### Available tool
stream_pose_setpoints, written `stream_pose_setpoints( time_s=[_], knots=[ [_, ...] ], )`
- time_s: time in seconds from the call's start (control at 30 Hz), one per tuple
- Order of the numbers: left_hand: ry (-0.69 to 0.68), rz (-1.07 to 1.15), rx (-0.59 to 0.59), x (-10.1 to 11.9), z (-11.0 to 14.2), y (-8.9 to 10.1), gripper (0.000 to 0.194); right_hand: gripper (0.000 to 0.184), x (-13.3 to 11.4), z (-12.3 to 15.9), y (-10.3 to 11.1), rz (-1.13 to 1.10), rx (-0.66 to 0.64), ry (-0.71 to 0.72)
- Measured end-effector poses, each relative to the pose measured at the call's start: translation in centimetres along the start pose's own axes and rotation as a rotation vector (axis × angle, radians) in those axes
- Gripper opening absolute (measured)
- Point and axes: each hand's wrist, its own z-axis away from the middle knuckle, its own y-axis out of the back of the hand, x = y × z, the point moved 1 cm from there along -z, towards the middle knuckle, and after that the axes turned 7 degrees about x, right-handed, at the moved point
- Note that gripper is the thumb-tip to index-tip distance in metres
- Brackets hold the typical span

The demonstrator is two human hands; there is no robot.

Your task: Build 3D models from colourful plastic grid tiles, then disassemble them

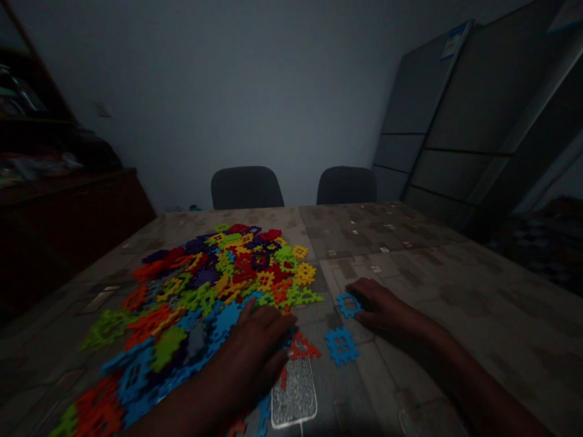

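A person's left hand, fingers spread, presses on a heap of multicoloured interlocking plastic tiles. The right hand touches a blue square-framed tile, its grip unclear, on a patterned tabletop; two dark chairs stand beyond.

Nothing seems readable: the blue-and-white sticker on the tall gray cabinet is too blurred.
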Motion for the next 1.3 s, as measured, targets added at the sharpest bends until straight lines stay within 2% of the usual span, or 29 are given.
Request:
stream_pose_setpoints(
  time_s=[0.07,0.17,0.23,0.33,0.57,0.73,0.87,0.97,1.07,1.2,1.3],
  knots=[
    [-0.005,0.007,-0.009,0.0,-0.2,0.5,0.049,0.051,0.4,0.1,0.4,0.003,-0.006,-0.018],
    [0.043,-0.063,-0.052,0.3,-0.6,1.3,0.035,0.045,1.0,0.0,0.4,0.015,-0.008,-0.020],
    [0.094,-0.144,-0.050,0.5,-0.7,1.4,0.037,0.041,1.2,0.0,0.2,0.022,-0.002,-0.010],
    [0.142,-0.243,-0.014,0.4,-0.7,1.0,0.045,0.038,1.3,-0.1,-0.2,0.030,0.010,0.005],
    [0.098,-0.267,0.017,-0.1,-1.2,-0.1,0.039,0.039,1.0,-0.2,-0.7,0.006,0.010,0.034],
    [0.061,-0.232,0.037,-0.2,-0.8,-0.4,0.058,0.049,0.9,-0.1,-0.6,-0.025,0.011,0.030],
    [0.074,-0.176,0.024,0.1,-1.1,0.0,0.068,0.043,1.0,0.0,0.1,-0.045,0.016,-0.005],
    [0.047,-0.088,0.048,1.0,-2.9,0.6,0.072,0.038,1.6,-0.1,0.6,-0.035,0.046,-0.050],
    [-0.036,-0.043,0.093,2.6,-6.0,0.5,0.078,0.038,2.6,-0.2,1.0,-0.004,0.086,-0.098],
    [-0.076,-0.091,0.031,5.2,-10.4,-1.3,0.079,0.038,3.2,-0.3,1.3,0.029,0.114,-0.138],
    [-0.096,-0.111,0.002,6.6,-12.7,-3.1,0.078,0.035,3.3,-0.2,1.5,0.037,0.111,-0.144]
  ],
)
